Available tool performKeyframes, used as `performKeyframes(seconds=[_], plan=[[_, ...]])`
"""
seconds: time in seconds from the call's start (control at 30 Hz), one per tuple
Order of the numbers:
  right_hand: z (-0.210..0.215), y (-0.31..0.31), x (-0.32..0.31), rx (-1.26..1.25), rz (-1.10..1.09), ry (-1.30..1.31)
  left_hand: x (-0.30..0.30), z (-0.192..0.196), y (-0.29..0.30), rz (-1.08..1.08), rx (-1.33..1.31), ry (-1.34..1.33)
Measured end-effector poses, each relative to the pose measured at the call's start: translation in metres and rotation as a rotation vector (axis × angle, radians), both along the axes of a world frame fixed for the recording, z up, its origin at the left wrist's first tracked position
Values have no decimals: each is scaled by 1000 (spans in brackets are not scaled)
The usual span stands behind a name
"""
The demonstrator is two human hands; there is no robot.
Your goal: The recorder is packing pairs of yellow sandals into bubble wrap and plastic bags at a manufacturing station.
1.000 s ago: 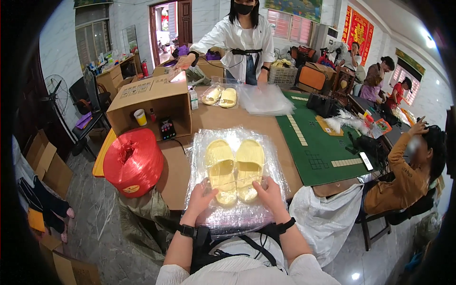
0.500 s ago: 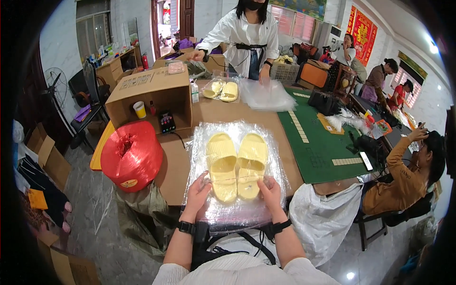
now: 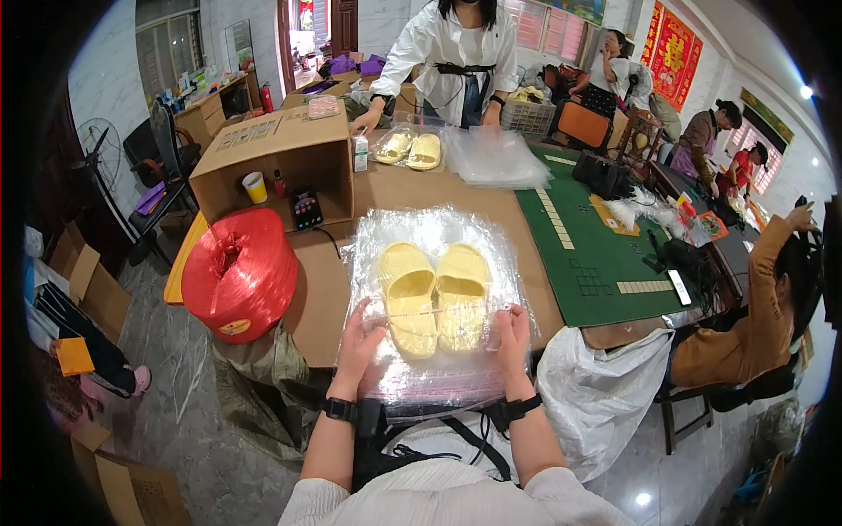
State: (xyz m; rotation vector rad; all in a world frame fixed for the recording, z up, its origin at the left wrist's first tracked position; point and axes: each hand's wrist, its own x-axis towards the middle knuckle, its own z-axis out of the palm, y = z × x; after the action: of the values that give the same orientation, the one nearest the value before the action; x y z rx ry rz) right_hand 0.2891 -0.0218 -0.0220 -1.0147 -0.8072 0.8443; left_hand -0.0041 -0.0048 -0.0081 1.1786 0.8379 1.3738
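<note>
A pair of pale yellow slide slippers (image 3: pixel 410 302) lies side by side, toes away from me, on a stack of clear plastic bags (image 3: pixel 395 377). A clear plastic bag (image 3: pixel 438 230) covers at least their far part, and its edge crosses them as a thin line. My left hand (image 3: pixel 358 340) is closed on that edge left of the slippers. On the other side my right hand (image 3: pixel 512 340) pinches the same edge, fingertips and thumb together. Where exactly the film ends is hard to see through the glare.
A big red twine roll (image 3: pixel 241 276) and a cardboard box (image 3: pixel 272 158) with a cup and phone stand at left. Beyond are a bagged slipper pair (image 3: pixel 410 149) and more bags (image 3: pixel 495 158). A green mat (image 3: pixel 583 254) lies right. A co-worker (image 3: pixel 460 61) stands opposite.
My right hand has moved outward from the slippers, and the bag's edge lies farther from me across them. The co-worker's hand has come down beside the small white carton.
</note>
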Motion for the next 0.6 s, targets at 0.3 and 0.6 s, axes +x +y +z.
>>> performKeyframes(seconds=[0.3, 0.6], plan=[[-14, -7, 19, 42, 112, 297, -1, -3, 3, 109, -49, -50], [14, -20, 16, 169, 256, -111, 2, -5, 2, 218, -28, -31]])
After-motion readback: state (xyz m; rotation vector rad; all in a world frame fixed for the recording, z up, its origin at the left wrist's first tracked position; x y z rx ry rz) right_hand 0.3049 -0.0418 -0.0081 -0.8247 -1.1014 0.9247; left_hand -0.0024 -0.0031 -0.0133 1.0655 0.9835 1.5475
